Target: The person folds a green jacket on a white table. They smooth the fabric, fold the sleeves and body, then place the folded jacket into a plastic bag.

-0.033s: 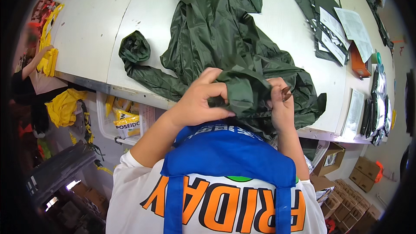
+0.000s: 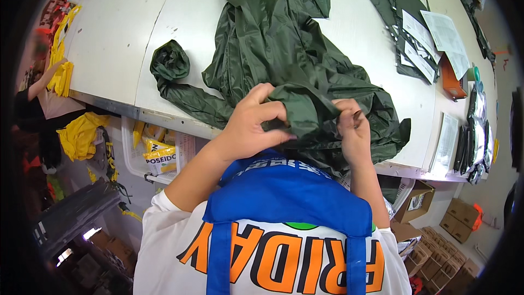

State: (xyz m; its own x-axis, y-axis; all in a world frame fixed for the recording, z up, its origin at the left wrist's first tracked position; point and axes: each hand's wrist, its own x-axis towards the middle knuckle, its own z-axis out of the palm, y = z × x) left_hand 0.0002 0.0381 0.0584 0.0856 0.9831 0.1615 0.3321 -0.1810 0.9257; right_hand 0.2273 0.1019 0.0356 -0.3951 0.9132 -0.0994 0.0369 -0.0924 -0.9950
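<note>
A dark green jacket (image 2: pixel 265 49) of thin shiny fabric lies crumpled across the white table, its near part hanging at the edge by my body. One sleeve (image 2: pixel 191 98) stretches to the left and ends in a bunched roll. My left hand (image 2: pixel 256 123) is curled round a raised fold of the jacket, thumb below and fingers above. Opposite it, my right hand (image 2: pixel 353 131) pinches the fold's other side. A small brown thing (image 2: pixel 357 113) shows between the right fingers; its kind is too small to tell. Folds hide some of the fingertips.
Flat dark green pieces and paper sheets (image 2: pixel 439 27) lie at the table's right, near an orange-brown box (image 2: pixel 453 79). Below the table's left edge is a white crate (image 2: pixel 131 147) with yellow packages. Cartons (image 2: pixel 458 218) stand lower right. Another person handles yellow fabric (image 2: pixel 63 79) far left.
My right fingers have shifted slightly up and left along the fold. The left thumb has moved up a little. Both hands still hold the jacket.
</note>
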